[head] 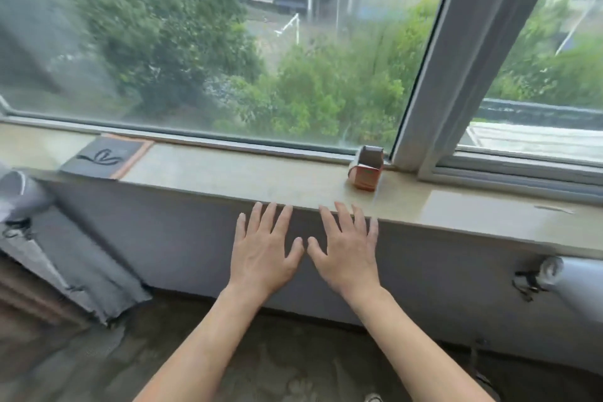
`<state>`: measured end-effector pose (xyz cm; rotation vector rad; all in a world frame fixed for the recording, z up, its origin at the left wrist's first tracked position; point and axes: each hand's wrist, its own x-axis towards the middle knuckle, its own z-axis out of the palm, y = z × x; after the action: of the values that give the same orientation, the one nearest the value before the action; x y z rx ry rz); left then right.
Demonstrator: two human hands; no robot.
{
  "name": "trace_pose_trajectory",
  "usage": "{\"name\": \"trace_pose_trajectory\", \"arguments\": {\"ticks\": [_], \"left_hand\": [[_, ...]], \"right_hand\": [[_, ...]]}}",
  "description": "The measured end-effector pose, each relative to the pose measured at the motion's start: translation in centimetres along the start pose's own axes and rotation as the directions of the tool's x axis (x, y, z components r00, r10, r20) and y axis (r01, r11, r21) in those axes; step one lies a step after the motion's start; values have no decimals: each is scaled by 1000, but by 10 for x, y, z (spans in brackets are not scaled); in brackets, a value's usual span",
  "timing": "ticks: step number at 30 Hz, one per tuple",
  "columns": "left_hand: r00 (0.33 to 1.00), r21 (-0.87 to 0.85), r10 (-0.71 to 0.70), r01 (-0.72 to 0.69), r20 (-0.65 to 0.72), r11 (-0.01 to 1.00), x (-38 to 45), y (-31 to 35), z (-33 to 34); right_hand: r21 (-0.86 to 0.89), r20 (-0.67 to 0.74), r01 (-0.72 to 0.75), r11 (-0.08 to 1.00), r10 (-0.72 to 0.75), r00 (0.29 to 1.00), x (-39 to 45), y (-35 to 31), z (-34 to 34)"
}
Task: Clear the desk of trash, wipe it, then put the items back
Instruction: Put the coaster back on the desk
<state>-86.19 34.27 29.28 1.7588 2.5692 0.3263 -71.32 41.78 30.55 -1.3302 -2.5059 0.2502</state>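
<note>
My left hand point(265, 250) and my right hand point(346, 251) are stretched out side by side, palms down, fingers spread, in front of a beige windowsill point(228, 173). Neither hand holds anything; their fingertips reach the sill's front edge. A small open red and white carton point(367, 170) stands on the sill near the window frame, beyond my right hand. A flat dark grey package with an orange edge point(104, 157) lies on the sill at the left. No desk is in view.
A large window point(228, 42) with a grey frame post point(456, 59) rises behind the sill. Rolled grey fabric point(574, 277) sits at the right, another pale roll point(16, 192) and a grey cloth point(81, 264) at the left. The floor below is grey.
</note>
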Motion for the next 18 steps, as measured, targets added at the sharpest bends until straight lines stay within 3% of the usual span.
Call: {"name": "trace_pose_trajectory", "arguments": {"ticks": [8, 18], "left_hand": [[951, 36, -297, 301, -86, 953, -2, -70, -17], [799, 49, -588, 597, -128, 801, -21, -117, -29]], "right_hand": [[60, 154, 252, 966, -258, 954, 50, -61, 29], [133, 254, 503, 854, -520, 816, 104, -120, 58]]}}
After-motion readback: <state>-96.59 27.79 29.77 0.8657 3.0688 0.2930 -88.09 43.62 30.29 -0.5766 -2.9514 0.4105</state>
